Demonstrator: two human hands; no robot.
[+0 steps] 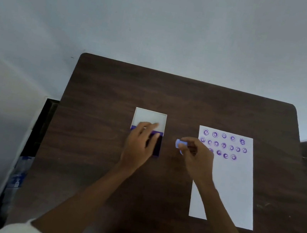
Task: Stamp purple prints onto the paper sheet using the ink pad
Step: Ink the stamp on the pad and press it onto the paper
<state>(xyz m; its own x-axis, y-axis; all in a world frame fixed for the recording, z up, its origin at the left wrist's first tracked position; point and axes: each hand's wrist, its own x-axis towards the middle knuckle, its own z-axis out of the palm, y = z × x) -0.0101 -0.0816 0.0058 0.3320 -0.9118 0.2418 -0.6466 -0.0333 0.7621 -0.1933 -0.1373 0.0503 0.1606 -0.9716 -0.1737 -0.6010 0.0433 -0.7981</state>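
We're looking down on a dark wooden bench [111,93], and both of our hands are out over it, well apart from each other. Our left hand [140,144] lies flat on the ink pad [158,146], fingers loosely spread, not gripping, just resting on top and covering most of it. The pad's dark purple face shows along the right side of the hand. Its white lid [149,118] stands open on the far side, and our fingertips reach up onto its near edge.

Our right hand [196,154] is pinched shut on the stamp [178,144], a small pale blue piece, blurred, poking out to the left of the fingers. It sits over bare wood in the gap between pad and paper, closer to the paper. We can't tell whether it touches the bench or hangs just above it.

The paper [231,190] lies white and upright toward the right edge of the bench, its long sides running away from us. Purple prints [224,145] crowd its far end in three rough rows: round marks, too small to read clearly. The third row stops short of the paper's right side, and our right hand hides part of its left end. The near half of the sheet is blank, with our right forearm crossing its near left corner.

Pad and paper are well apart, the pad near the middle of the bench.
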